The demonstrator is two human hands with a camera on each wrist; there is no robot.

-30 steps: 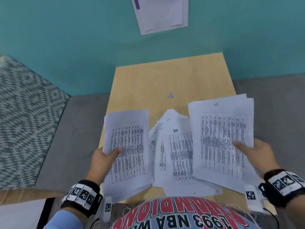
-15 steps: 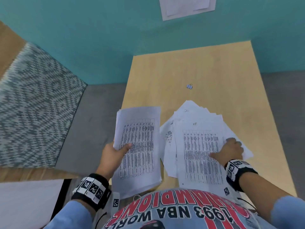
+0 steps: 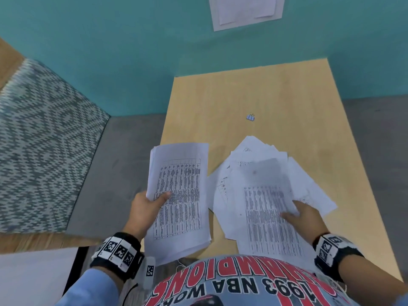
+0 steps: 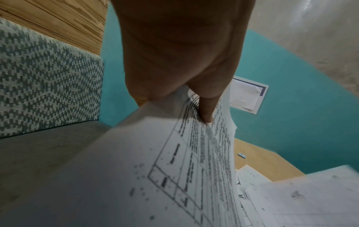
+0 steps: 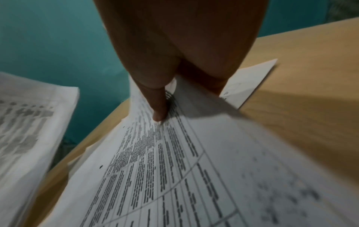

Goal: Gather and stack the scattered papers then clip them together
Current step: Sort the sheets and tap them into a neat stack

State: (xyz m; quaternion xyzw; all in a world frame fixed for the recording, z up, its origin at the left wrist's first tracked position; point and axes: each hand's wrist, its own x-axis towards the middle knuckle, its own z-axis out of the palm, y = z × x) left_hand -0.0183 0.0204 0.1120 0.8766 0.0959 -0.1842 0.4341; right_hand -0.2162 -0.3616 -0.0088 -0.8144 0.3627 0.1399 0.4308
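My left hand grips a gathered stack of printed sheets over the table's left front edge, thumb on top; the left wrist view shows the thumb pressing the stack. A loose fanned pile of papers lies on the wooden table in front of me. My right hand pinches the pile's top sheet at its right edge, thumb on the print and fingers beneath. The sheet's far part is blurred. A small binder clip lies alone beyond the pile.
A teal wall backs the table, with a paper notice pinned on it. A patterned cushion and grey seat lie to the left. Bare tabletop surrounds the clip.
My right hand brought its sheaf leftward onto the middle pile and laid it down, and it now pinches the top sheet, which is blurred. The left hand keeps holding its stack.
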